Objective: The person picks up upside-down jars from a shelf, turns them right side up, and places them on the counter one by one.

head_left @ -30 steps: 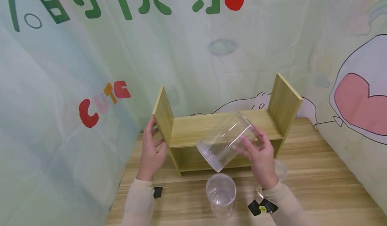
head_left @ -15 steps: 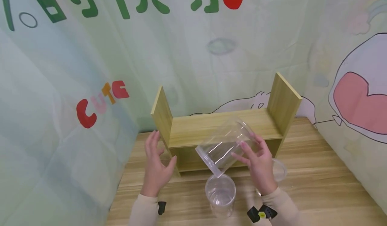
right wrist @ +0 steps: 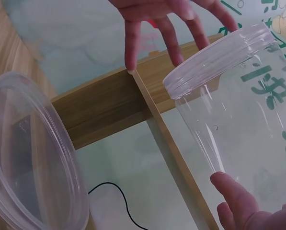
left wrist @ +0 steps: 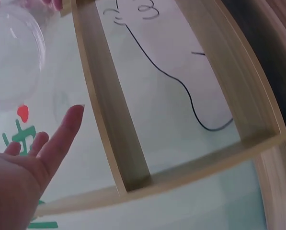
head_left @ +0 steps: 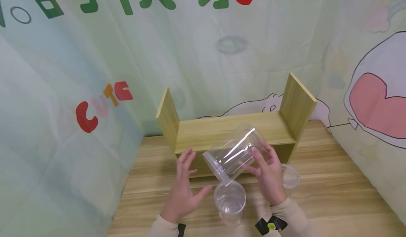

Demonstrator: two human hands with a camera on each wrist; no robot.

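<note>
My right hand (head_left: 271,177) grips a clear plastic jar (head_left: 236,152) by its base end, fingers and thumb round its side. The jar is tilted, its ridged clear lid (right wrist: 219,60) pointing down and to the left. My left hand (head_left: 184,189) is raised, fingers spread and holding nothing, to the left of that lid. In the right wrist view, the left fingers hang close to the lid end. A second clear jar (head_left: 231,210) stands on the table with its mouth up, just below the held jar, which overlaps its rim in the head view.
A wooden desk shelf (head_left: 229,129) with two upright side panels stands behind the hands. A loose clear round lid (head_left: 290,176) lies right of the right hand. The wood-grain table (head_left: 333,191) meets printed cloth walls (head_left: 187,67) at the back and sides.
My left hand has left the shelf's left panel and moved right and down toward the jar. The right hand has shifted slightly down and left with the jar.
</note>
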